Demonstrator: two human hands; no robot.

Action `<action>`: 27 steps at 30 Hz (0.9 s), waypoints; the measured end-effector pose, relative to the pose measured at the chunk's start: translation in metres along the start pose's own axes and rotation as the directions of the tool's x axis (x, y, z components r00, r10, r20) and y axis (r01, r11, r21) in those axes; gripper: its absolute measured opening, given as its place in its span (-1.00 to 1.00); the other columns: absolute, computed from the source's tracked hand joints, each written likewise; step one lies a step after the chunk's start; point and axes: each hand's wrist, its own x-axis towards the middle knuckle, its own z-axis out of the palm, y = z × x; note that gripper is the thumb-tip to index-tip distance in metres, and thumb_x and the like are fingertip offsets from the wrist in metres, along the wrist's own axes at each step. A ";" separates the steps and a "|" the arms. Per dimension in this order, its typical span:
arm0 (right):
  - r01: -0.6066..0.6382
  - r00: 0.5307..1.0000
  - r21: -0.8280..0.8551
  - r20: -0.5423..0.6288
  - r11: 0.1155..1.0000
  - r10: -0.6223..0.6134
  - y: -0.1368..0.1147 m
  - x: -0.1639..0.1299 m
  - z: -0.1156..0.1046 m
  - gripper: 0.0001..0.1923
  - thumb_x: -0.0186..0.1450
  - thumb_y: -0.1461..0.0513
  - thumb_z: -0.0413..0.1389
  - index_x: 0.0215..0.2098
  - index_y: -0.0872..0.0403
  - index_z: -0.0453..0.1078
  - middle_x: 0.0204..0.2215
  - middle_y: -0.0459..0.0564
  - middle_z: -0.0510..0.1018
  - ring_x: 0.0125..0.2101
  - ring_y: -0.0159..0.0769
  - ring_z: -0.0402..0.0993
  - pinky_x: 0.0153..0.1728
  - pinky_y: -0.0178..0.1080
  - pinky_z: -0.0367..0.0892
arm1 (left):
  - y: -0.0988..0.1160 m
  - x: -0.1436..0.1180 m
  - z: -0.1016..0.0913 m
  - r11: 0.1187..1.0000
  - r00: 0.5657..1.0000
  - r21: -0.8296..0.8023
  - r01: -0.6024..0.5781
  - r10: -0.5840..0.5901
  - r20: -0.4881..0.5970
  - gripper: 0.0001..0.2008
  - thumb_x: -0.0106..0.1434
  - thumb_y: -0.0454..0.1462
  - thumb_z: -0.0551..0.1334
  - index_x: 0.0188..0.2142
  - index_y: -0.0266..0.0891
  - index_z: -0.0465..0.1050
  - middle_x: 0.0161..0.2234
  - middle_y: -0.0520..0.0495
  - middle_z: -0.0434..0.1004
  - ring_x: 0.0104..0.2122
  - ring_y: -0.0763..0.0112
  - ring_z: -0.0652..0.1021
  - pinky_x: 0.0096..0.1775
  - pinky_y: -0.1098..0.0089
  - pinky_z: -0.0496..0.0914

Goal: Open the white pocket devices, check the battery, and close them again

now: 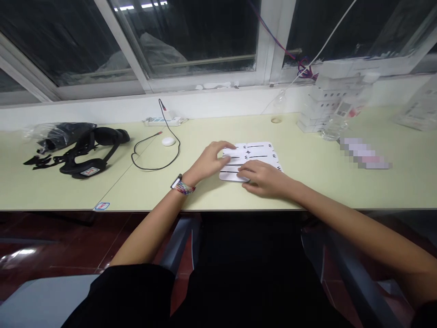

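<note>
A white flat sheet with black lines and small marks (259, 152) lies on the pale yellow-green desk (239, 196) in front of me. My left hand (210, 161) rests on the sheet's left edge, fingers spread and curled over it. My right hand (264, 178) lies palm down on the sheet's near edge, fingertips pointing left. Both hands press on the sheet; I cannot tell whether either grips it. A watch and a beaded band sit on my left wrist.
At the left lie a black headset (94, 152) and a plastic bag of black parts (58, 134). A black cable (157, 150), a white puck (168, 141) and a power strip (164, 121) sit behind. White boxes (321, 109) and a plastic bottle (344, 114) stand at the back right.
</note>
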 end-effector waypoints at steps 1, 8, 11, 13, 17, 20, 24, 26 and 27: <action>0.015 1.000 -0.005 -0.012 1.000 -0.015 -0.004 -0.001 0.002 -0.81 0.52 0.25 0.13 0.04 0.08 0.54 -0.02 0.23 0.66 -0.05 0.00 0.59 -0.05 0.07 0.57 | 0.006 -0.010 -0.001 0.999 0.996 -0.014 -0.040 0.041 0.073 -0.67 0.45 -0.19 0.26 0.16 -0.12 0.58 0.19 -0.12 0.67 0.24 0.04 0.58 0.35 -0.03 0.38; -0.005 0.989 0.108 -0.144 0.994 0.021 -0.004 0.000 0.009 -0.63 0.51 0.30 0.08 0.24 0.02 0.49 -0.15 0.02 0.74 -0.28 -0.21 0.62 -0.29 -0.15 0.55 | 0.026 -0.061 0.005 0.986 0.976 -0.162 0.026 0.010 0.219 -0.47 0.39 -0.19 0.40 0.32 -0.05 0.46 0.29 -0.14 0.58 0.26 0.02 0.56 0.28 0.02 0.45; -0.111 0.972 0.213 -0.178 0.971 0.151 -0.001 0.003 0.009 -0.63 0.54 0.30 0.07 0.26 0.00 0.49 -0.12 0.01 0.76 -0.28 -0.24 0.65 -0.26 -0.15 0.56 | 0.020 -0.060 0.007 0.952 0.983 -0.270 0.141 -0.102 0.153 -0.58 0.41 -0.24 0.32 0.24 -0.10 0.50 0.21 -0.12 0.63 0.11 0.10 0.63 0.11 0.11 0.53; -0.115 0.971 0.212 -0.183 0.971 0.155 0.000 0.003 0.006 -0.70 0.55 0.27 0.10 0.18 0.02 0.53 -0.05 0.09 0.74 -0.13 -0.14 0.67 -0.15 -0.07 0.59 | 0.014 -0.058 0.010 0.920 0.975 -0.334 0.207 -0.164 0.153 -0.58 0.38 -0.22 0.33 0.22 -0.12 0.50 0.18 -0.12 0.65 0.06 0.10 0.65 0.06 0.12 0.54; -0.085 0.994 0.223 -0.049 0.971 0.098 -0.003 -0.002 -0.005 -0.78 0.49 0.26 0.17 0.05 0.00 0.59 0.16 0.17 0.63 0.14 -0.02 0.58 0.08 0.05 0.58 | 0.006 -0.059 0.013 0.945 0.968 -0.226 0.235 -0.206 0.144 -0.59 0.39 -0.21 0.30 0.21 -0.11 0.53 0.22 -0.13 0.62 0.18 0.02 0.58 0.24 -0.05 0.46; -0.124 0.992 0.246 0.043 0.961 0.117 -0.005 -0.003 -0.009 -0.74 0.46 0.30 0.15 0.05 -0.02 0.59 0.12 0.12 0.65 0.11 -0.06 0.60 0.10 0.04 0.58 | 0.007 -0.063 0.012 0.980 0.980 -0.091 0.175 -0.164 0.113 -0.63 0.44 -0.21 0.26 0.21 -0.05 0.53 0.26 -0.09 0.60 0.30 -0.02 0.49 0.36 -0.14 0.34; -0.113 0.993 0.197 0.052 0.974 0.105 -0.005 0.001 -0.010 -0.76 0.44 0.31 0.14 -0.02 0.01 0.60 0.05 0.12 0.69 0.01 -0.08 0.63 0.01 0.01 0.59 | 0.009 -0.069 0.012 0.986 0.982 -0.095 0.136 -0.121 0.147 -0.48 0.39 -0.14 0.39 0.31 0.02 0.46 0.30 -0.10 0.54 0.32 -0.03 0.47 0.34 -0.08 0.40; -0.078 0.995 0.112 0.072 0.991 0.070 -0.004 0.004 -0.011 -0.79 0.42 0.32 0.15 -0.05 0.04 0.60 0.03 0.16 0.70 -0.04 -0.07 0.64 -0.05 -0.02 0.58 | 0.009 -0.070 0.013 0.986 0.982 -0.098 0.134 -0.119 0.145 -0.37 0.32 -0.17 0.44 0.35 0.02 0.42 0.30 -0.13 0.53 0.32 -0.04 0.48 0.33 -0.06 0.44; -0.052 0.994 0.056 0.094 0.997 0.047 -0.004 0.005 -0.012 -0.80 0.42 0.32 0.15 -0.07 0.06 0.60 0.02 0.18 0.70 -0.06 -0.06 0.64 -0.08 -0.03 0.57 | 0.008 -0.070 0.014 0.986 0.983 -0.102 0.136 -0.121 0.139 -0.35 0.30 -0.20 0.45 0.36 0.01 0.42 0.30 -0.14 0.53 0.31 -0.04 0.49 0.33 -0.06 0.44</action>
